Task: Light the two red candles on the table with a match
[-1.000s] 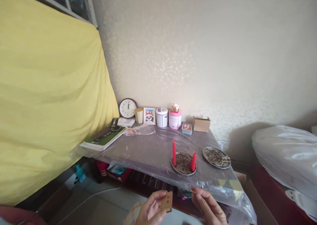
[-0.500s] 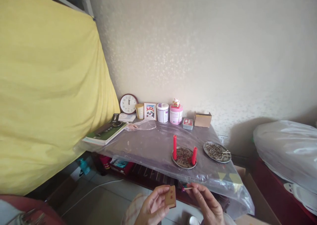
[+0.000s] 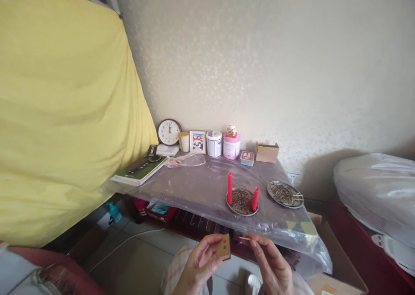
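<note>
My left hand [image 3: 202, 260] holds a small brown matchbox [image 3: 224, 247] upright between thumb and fingers, low in the view. Beside it my right hand [image 3: 270, 264] pinches a thin matchstick [image 3: 244, 238] that points left toward the box. Both hands hover in front of the near edge of a plastic-covered table [image 3: 194, 187]. On the table just beyond them a round metal plate [image 3: 241, 201] carries two red candles, a taller one [image 3: 230, 188] and a shorter one [image 3: 255, 199], both unlit.
A second metal plate [image 3: 285, 194] lies to the right of the first. Along the wall stand a clock [image 3: 169, 132], tins [image 3: 214, 143], a small cardboard box [image 3: 266, 152] and books [image 3: 139, 170]. A yellow cloth [image 3: 65, 113] hangs at left; a plastic-wrapped bundle [image 3: 376, 191] sits at right.
The view has tilted down slightly, so both hands show higher in the frame. The matchbox and matchstick stay held close together, as before.
</note>
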The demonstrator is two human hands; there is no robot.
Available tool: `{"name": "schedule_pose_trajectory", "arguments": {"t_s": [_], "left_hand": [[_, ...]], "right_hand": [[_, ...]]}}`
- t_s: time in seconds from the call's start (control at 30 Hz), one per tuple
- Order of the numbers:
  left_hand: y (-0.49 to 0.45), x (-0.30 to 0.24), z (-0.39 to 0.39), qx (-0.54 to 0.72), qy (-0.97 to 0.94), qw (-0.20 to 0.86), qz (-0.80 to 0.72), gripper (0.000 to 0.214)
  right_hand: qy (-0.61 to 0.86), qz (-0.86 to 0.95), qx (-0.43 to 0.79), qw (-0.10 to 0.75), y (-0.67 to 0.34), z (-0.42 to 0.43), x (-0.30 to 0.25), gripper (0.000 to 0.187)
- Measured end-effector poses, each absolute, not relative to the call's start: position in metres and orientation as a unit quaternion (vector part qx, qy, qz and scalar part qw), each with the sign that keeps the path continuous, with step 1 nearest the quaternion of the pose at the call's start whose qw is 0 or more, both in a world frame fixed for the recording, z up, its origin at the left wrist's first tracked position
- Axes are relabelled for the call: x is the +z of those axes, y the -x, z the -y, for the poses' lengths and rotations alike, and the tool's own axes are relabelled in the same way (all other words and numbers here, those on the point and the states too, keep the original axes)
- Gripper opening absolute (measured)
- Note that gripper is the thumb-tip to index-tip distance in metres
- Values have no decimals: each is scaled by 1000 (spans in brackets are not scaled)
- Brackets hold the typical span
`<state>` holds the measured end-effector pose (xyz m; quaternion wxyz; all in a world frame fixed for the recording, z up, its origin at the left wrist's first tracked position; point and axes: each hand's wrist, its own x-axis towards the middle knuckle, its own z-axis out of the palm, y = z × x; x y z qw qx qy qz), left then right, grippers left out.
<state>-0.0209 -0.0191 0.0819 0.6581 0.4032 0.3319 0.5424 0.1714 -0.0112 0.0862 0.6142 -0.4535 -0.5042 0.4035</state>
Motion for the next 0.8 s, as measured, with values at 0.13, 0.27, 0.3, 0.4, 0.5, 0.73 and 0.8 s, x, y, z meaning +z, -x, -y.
{"name": "schedule_pose_trajectory", "arguments": {"t_s": [0.13, 0.27, 0.3, 0.4, 0.5, 0.73, 0.8], "left_hand": [[17, 94, 21, 563, -399, 626, -363, 34], [11, 101, 20, 575, -374, 626, -372, 34], [10, 101, 20, 575, -370, 627, -373, 34], [10, 101, 18, 577, -357, 628, -380, 34], [10, 97, 17, 579, -350, 636, -371, 38], [13, 94, 20, 574, -360, 647, -349, 41], [14, 94, 20, 569, -373, 647, -344, 40]], "right_hand": [[431, 629, 281, 582, -166, 10, 93, 14], [371, 711, 135, 581, -158, 7, 99, 16], [359, 720, 110, 584, -156, 6, 100, 16], [338, 738, 71, 580, -153, 5, 102, 16], [339, 746, 63, 570, -153, 6, 103, 17], [371, 736, 93, 559, -153, 6, 101, 17], [371, 734, 106, 560, -153, 7, 100, 17]]}}
